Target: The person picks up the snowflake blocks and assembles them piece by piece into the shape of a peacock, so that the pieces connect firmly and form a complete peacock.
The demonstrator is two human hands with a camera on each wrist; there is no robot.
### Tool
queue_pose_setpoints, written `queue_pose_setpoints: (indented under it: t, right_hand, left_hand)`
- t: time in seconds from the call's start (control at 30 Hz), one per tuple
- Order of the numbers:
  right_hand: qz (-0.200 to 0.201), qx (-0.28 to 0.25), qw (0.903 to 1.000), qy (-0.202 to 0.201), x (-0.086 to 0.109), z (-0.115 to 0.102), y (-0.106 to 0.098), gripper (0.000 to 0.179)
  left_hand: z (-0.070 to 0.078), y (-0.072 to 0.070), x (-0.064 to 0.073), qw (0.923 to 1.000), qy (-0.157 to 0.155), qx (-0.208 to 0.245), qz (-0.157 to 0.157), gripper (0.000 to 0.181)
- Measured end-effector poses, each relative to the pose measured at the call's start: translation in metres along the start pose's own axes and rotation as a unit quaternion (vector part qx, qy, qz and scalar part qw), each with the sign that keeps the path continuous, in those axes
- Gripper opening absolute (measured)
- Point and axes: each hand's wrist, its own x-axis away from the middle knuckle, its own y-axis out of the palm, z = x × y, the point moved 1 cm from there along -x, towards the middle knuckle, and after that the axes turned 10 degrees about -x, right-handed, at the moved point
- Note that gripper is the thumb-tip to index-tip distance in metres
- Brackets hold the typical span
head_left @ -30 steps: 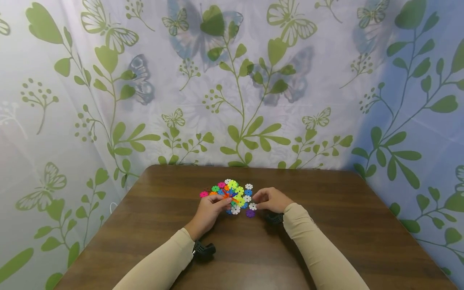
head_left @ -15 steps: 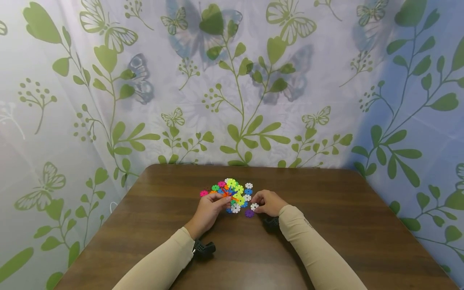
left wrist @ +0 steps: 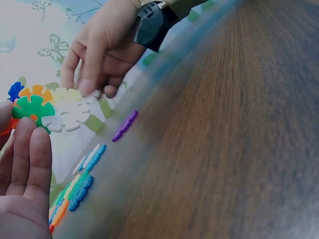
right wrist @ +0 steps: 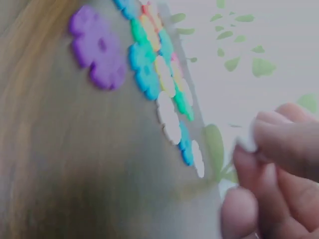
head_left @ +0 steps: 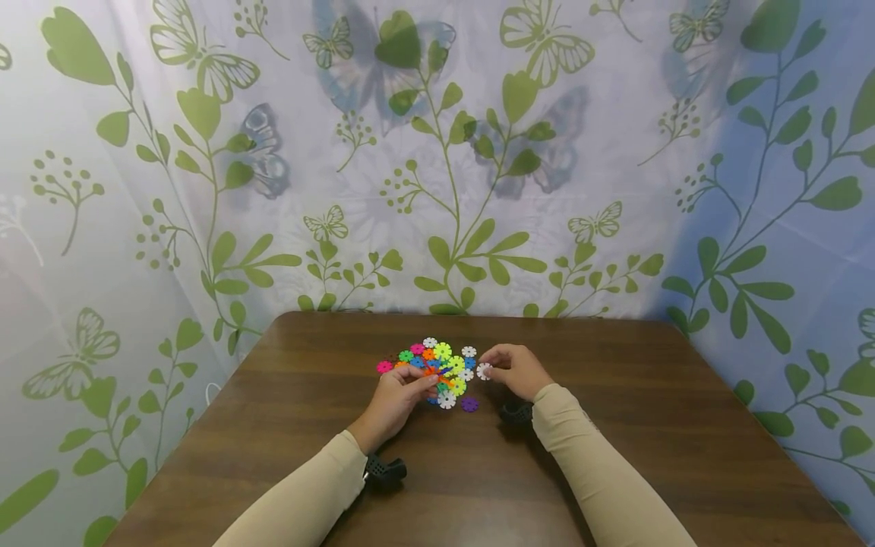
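Between thumb and fingers, my left hand [head_left: 393, 401] holds a joined cluster of notched flower-shaped plastic discs. In the left wrist view the cluster shows a green disc [left wrist: 31, 112], an orange disc [left wrist: 37, 93], a dark blue one [left wrist: 15, 91] and a white one [left wrist: 70, 118]. My right hand [head_left: 519, 371] pinches a single white disc [head_left: 484, 371] just right of the cluster, apart from it in the head view. In the right wrist view that disc is mostly hidden and blurred. A purple disc [head_left: 469, 405] lies on the table below the right hand.
Several loose discs lie behind the cluster, including a pink disc [head_left: 385, 367], a green disc [head_left: 406, 355] and a white disc [head_left: 469, 352]. All rest on a brown wooden table [head_left: 581, 486]. A patterned curtain [head_left: 437, 190] hangs behind its far edge.
My right hand has picked the white disc up from beside the purple one and raised it. The left hand stays in place, its cluster tilting slightly.
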Motion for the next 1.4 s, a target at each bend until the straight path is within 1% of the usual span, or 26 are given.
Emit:
queue_pose_setpoints:
  t: [0.1, 0.2, 0.33, 0.43, 0.53, 0.7, 0.77, 0.87, 1.0, 1.07, 1.2, 1.27, 1.4]
  right_hand:
    - [0.050, -0.032, 0.9982, -0.009, -0.001, -0.003, -0.001, 0.020]
    - [0.092, -0.064, 0.9936, -0.018, -0.001, -0.009, -0.001, 0.021]
    - [0.127, -0.099, 0.9865, -0.030, -0.001, -0.021, -0.001, 0.021]
    - [0.137, -0.119, 0.9822, -0.045, 0.000, -0.034, 0.001, 0.019]
    - [0.133, -0.139, 0.9786, -0.073, 0.001, -0.049, 0.007, 0.018]
    - [0.108, -0.152, 0.9753, -0.118, 0.002, -0.070, 0.021, 0.014]
    - [0.099, -0.146, 0.9758, -0.129, 0.003, -0.075, 0.026, 0.013]
    - [0.085, -0.125, 0.9779, -0.144, 0.004, -0.080, 0.033, 0.013]
    - [0.069, -0.095, 0.9797, -0.163, 0.007, -0.090, 0.041, 0.012]
    - [0.060, -0.089, 0.9801, -0.167, 0.011, -0.099, 0.043, 0.012]
    - [0.047, -0.081, 0.9804, -0.173, 0.019, -0.115, 0.045, 0.011]
    - [0.045, -0.077, 0.9803, -0.176, 0.019, -0.116, 0.046, 0.011]
    - [0.045, -0.069, 0.9797, -0.183, 0.013, -0.099, 0.048, 0.011]
  left_hand:
    - [-0.001, 0.000, 0.000, 0.9999, 0.001, -0.004, -0.013, 0.009]
    - [-0.001, 0.000, -0.001, 0.9997, -0.004, -0.004, -0.025, 0.010]
    - [-0.002, 0.001, -0.001, 0.9991, -0.013, -0.018, -0.037, 0.007]
    - [-0.001, 0.001, 0.000, 0.9982, -0.014, -0.040, -0.043, 0.007]
    - [0.000, 0.002, 0.001, 0.9964, -0.006, -0.066, -0.053, 0.011]
    - [-0.001, 0.002, 0.002, 0.9916, 0.017, -0.108, -0.070, 0.017]
    - [-0.001, 0.003, 0.002, 0.9894, 0.027, -0.120, -0.077, 0.017]
    - [0.000, 0.005, 0.004, 0.9843, 0.042, -0.147, -0.088, 0.016]
    - [0.003, 0.006, 0.006, 0.9766, 0.050, -0.186, -0.095, 0.014]
    - [0.003, 0.007, 0.006, 0.9747, 0.052, -0.195, -0.096, 0.013]
    - [0.002, 0.006, 0.006, 0.9734, 0.056, -0.200, -0.097, 0.012]
    - [0.002, 0.006, 0.006, 0.9731, 0.058, -0.200, -0.098, 0.013]
    - [0.003, 0.007, 0.007, 0.9724, 0.061, -0.203, -0.098, 0.012]
